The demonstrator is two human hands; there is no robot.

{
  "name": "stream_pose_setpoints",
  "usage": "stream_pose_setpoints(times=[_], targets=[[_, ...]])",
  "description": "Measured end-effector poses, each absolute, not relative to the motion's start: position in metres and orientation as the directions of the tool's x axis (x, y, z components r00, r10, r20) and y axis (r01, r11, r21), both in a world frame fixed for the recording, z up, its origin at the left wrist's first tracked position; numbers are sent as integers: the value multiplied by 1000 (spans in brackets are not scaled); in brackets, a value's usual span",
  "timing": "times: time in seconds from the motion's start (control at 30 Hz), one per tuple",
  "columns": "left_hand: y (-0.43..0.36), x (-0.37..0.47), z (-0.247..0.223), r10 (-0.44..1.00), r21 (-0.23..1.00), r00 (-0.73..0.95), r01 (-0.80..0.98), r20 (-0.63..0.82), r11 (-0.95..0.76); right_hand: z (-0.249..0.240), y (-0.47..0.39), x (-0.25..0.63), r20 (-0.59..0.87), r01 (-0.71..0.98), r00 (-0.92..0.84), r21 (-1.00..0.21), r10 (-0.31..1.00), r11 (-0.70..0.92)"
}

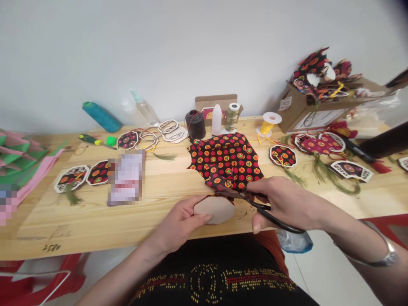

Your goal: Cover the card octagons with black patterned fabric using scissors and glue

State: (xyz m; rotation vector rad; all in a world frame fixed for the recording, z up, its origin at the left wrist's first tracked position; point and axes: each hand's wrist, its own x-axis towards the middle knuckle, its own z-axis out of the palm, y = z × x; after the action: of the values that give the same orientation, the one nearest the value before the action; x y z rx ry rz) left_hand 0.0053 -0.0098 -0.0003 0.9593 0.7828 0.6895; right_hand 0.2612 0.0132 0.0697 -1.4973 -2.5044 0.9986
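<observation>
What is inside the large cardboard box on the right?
Heaped at the top of the cardboard box are patterned fabric pieces and some yellow cord. Anything lower down is covered by the heap and the box's walls.

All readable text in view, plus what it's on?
"2580": handwritten, front-left of the wooden tabletop.
"3025": small white label on the cardboard carton; any further characters unclear.
Too faint or small to read: scrawl above "2580"; large white label on the carton.
Pixelated, unreadable: rectangular item.
</observation>
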Motion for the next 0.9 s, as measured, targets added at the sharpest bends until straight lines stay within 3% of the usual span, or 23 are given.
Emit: stream_pose_setpoints(times=[0.27,0.9], targets=[[-9,5,5,786,913,565,-131,-251,386,76,17,258,-284,742,-598,-550,749,383],[-6,4,8,776,928,576,-74,-258,364,75,17,256,-290,719,-602,-602,744,347]])
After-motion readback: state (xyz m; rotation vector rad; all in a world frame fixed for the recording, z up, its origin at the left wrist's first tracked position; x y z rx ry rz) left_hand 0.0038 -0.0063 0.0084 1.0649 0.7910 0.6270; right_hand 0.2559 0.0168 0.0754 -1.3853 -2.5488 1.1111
